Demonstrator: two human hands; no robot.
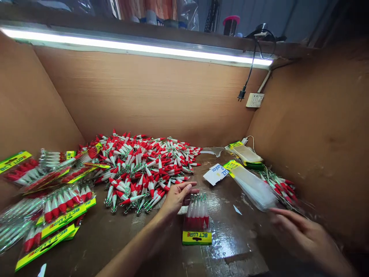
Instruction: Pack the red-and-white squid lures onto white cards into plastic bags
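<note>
A clear packet of red-and-white squid lures (197, 215) with green hooks lies flat on the table, its yellow and green header card towards me. My left hand (176, 197) is at the hook end of this packet, fingers stretched to the right over the hooks; whether it presses on them I cannot tell. Slightly blurred, my right hand (308, 234) is at the right side, fingers stretched out towards the end of a stack of clear bags (253, 186) with yellow headers. No object shows in it.
A large heap of loose lures (144, 165) lies at the back. Filled packets (65, 202) are piled at the left. A white card (215, 174) lies right of centre, and more lures (284, 186) rest by the right wall. A black plug (241, 93) hangs above.
</note>
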